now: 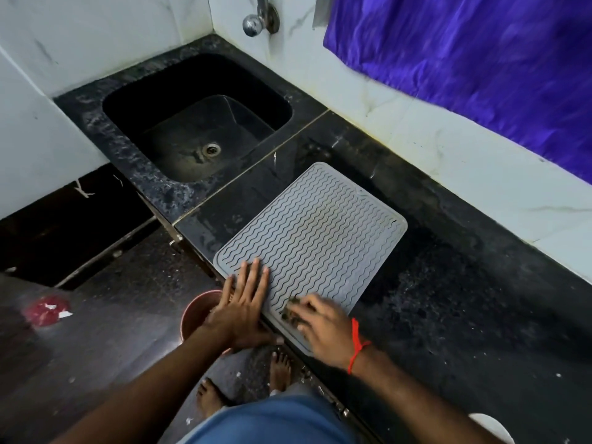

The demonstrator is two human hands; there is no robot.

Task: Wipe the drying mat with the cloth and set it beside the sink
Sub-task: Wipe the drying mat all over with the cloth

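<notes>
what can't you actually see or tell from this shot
- Cloth, head view: mostly hidden under the right hand and blurred; colour unclear.
- Tap: spout cut off by the top edge.
- Bucket: contents hidden behind the left hand.
- White object: cut off by the bottom edge.

Drying mat (pixel 314 232) lies on the counter (pixel 448 283), right of the sink (pixel 195 123)

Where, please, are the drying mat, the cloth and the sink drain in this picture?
drying mat (pixel 315 229): head view, middle of its ribbed top.
cloth (pixel 293 312): head view, dark wad showing under the right hand's fingers.
sink drain (pixel 211 149): head view, metal ring in the basin floor.
</notes>
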